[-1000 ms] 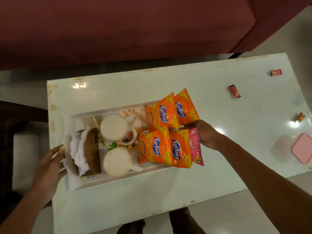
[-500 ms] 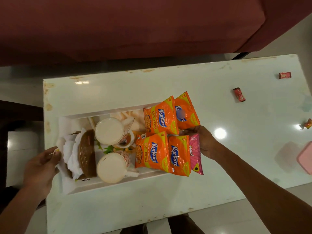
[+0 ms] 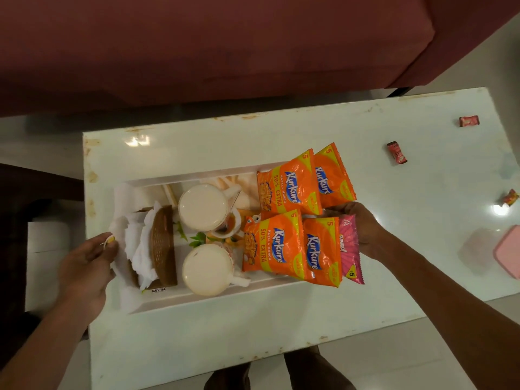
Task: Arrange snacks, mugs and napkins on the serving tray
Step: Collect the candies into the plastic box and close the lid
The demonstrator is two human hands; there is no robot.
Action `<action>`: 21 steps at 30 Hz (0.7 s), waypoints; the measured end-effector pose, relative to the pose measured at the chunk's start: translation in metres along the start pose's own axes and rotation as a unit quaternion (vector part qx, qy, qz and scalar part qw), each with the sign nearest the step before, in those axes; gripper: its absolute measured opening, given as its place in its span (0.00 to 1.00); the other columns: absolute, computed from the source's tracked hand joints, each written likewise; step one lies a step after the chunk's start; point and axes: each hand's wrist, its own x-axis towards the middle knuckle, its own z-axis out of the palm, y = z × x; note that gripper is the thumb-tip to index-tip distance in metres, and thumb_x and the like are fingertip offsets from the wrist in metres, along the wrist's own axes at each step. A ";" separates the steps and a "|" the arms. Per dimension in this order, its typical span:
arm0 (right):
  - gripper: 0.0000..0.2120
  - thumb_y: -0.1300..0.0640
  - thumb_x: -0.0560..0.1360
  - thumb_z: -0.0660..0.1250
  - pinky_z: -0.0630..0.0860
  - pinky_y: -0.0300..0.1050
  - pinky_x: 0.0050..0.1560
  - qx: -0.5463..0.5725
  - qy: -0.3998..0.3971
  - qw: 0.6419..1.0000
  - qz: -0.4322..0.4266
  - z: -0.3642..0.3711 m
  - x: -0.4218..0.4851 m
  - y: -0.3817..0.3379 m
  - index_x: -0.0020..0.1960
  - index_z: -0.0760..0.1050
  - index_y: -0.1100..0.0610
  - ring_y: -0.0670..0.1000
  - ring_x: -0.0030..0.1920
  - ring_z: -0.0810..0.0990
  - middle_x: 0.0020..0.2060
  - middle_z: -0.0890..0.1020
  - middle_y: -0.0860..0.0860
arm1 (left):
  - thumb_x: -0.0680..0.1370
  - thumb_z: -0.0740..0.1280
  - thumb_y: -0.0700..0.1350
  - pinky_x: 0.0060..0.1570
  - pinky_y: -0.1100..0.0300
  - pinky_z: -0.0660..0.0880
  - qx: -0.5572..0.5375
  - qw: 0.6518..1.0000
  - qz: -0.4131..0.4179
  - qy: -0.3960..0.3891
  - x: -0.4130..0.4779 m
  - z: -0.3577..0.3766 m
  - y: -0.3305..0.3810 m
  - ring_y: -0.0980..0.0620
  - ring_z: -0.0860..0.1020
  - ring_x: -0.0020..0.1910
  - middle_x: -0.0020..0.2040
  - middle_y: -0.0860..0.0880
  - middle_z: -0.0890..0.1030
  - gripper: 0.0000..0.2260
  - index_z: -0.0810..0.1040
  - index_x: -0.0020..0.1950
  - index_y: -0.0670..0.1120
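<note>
A white serving tray (image 3: 197,301) is seen lying lengthwise over a white table (image 3: 281,333); whether it rests on the surface or is raised just off it cannot be told. The tray's left end is gripped by the left hand (image 3: 84,266), whose thumb is pressed down on the white paper at the rim while the other fingers are curled beneath and hidden. At that end, white napkins (image 3: 138,249) are held upright in a brown wicker napkin holder (image 3: 163,246). Just beside the holder two mugs are set, a far mug (image 3: 204,206) and a near mug (image 3: 206,268), both shown from above. The tray's right half is covered by four orange Kurkure packets (image 3: 273,243), laid in two overlapping pairs, and a pink snack packet (image 3: 349,249) is tucked under the near pair at the outer side. The right hand (image 3: 363,229) is placed at the tray's right end, touching the packets; its fingers are curled together and tucked under them, so the tips and the rim are concealed. Well apart on the table's right side, three small wrapped candies (image 3: 396,153) are scattered and a pink lidded container (image 3: 509,251) is seen at the edge. A maroon sofa (image 3: 225,52) is seen beyond the table.
</note>
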 end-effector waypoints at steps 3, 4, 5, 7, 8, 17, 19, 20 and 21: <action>0.14 0.53 0.66 0.70 0.81 0.48 0.35 0.015 -0.003 1.000 -0.003 -0.013 -0.015 -0.015 0.50 0.80 0.56 0.55 0.36 0.86 0.39 0.87 0.53 | 0.80 0.66 0.41 0.65 0.41 0.73 -0.004 1.000 0.019 -0.015 -0.018 0.006 0.012 0.40 0.77 0.63 0.65 0.41 0.79 0.15 0.77 0.67 0.43; 0.13 0.52 0.67 0.69 0.81 0.48 0.34 0.028 0.001 1.000 0.005 -0.019 -0.022 -0.021 0.49 0.80 0.56 0.55 0.35 0.86 0.38 0.86 0.54 | 0.80 0.67 0.40 0.63 0.43 0.74 -0.009 0.999 0.024 -0.021 -0.025 0.009 0.016 0.40 0.78 0.62 0.65 0.41 0.79 0.15 0.77 0.67 0.43; 0.13 0.52 0.67 0.68 0.82 0.48 0.33 0.039 0.003 0.999 0.014 -0.027 -0.028 -0.025 0.49 0.80 0.57 0.55 0.34 0.86 0.38 0.86 0.54 | 0.80 0.67 0.40 0.61 0.45 0.74 -0.013 0.999 0.027 -0.025 -0.031 0.014 0.020 0.41 0.78 0.61 0.64 0.41 0.80 0.14 0.77 0.66 0.43; 0.14 0.51 0.66 0.68 0.81 0.48 0.32 0.047 0.001 0.999 0.019 -0.045 -0.038 -0.036 0.48 0.79 0.57 0.55 0.33 0.85 0.37 0.86 0.55 | 0.80 0.67 0.41 0.58 0.48 0.74 -0.017 0.999 0.037 -0.030 -0.045 0.027 0.027 0.42 0.79 0.60 0.63 0.42 0.80 0.14 0.78 0.66 0.43; 0.13 0.52 0.67 0.67 0.81 0.48 0.31 0.047 0.002 0.999 0.015 -0.054 -0.042 -0.041 0.49 0.79 0.57 0.55 0.32 0.85 0.36 0.86 0.55 | 0.80 0.68 0.41 0.57 0.48 0.74 -0.016 0.998 0.042 -0.032 -0.052 0.034 0.029 0.42 0.79 0.60 0.63 0.42 0.80 0.13 0.78 0.65 0.44; 0.10 0.56 0.80 0.57 0.81 0.48 0.29 0.035 0.014 0.999 -0.008 -0.151 -0.068 -0.072 0.51 0.76 0.56 0.54 0.32 0.86 0.36 0.86 0.52 | 0.80 0.68 0.38 0.57 0.44 0.75 -0.006 0.998 0.051 -0.027 -0.116 0.119 0.020 0.42 0.79 0.54 0.56 0.40 0.82 0.11 0.80 0.62 0.43; 0.08 0.57 0.78 0.59 0.81 0.48 0.29 0.024 0.016 1.000 -0.011 -0.163 -0.069 -0.071 0.51 0.76 0.56 0.54 0.32 0.86 0.35 0.86 0.52 | 0.80 0.67 0.37 0.54 0.45 0.73 -0.012 0.999 0.044 -0.025 -0.124 0.133 0.014 0.43 0.77 0.53 0.56 0.39 0.81 0.11 0.80 0.62 0.42; 0.07 0.57 0.77 0.60 0.81 0.47 0.29 0.020 0.019 1.000 -0.014 -0.168 -0.070 -0.071 0.51 0.77 0.56 0.54 0.32 0.86 0.35 0.86 0.52 | 0.80 0.67 0.37 0.53 0.46 0.73 -0.015 0.999 0.039 -0.022 -0.126 0.140 0.010 0.43 0.77 0.52 0.55 0.40 0.81 0.11 0.80 0.61 0.42; 0.07 0.57 0.75 0.62 0.81 0.47 0.28 0.017 0.019 1.000 -0.018 -0.173 -0.069 -0.071 0.51 0.76 0.56 0.54 0.31 0.86 0.35 0.86 0.52 | 0.80 0.67 0.37 0.53 0.46 0.73 -0.016 0.999 0.034 -0.018 -0.128 0.147 0.006 0.43 0.77 0.52 0.55 0.40 0.81 0.11 0.80 0.61 0.42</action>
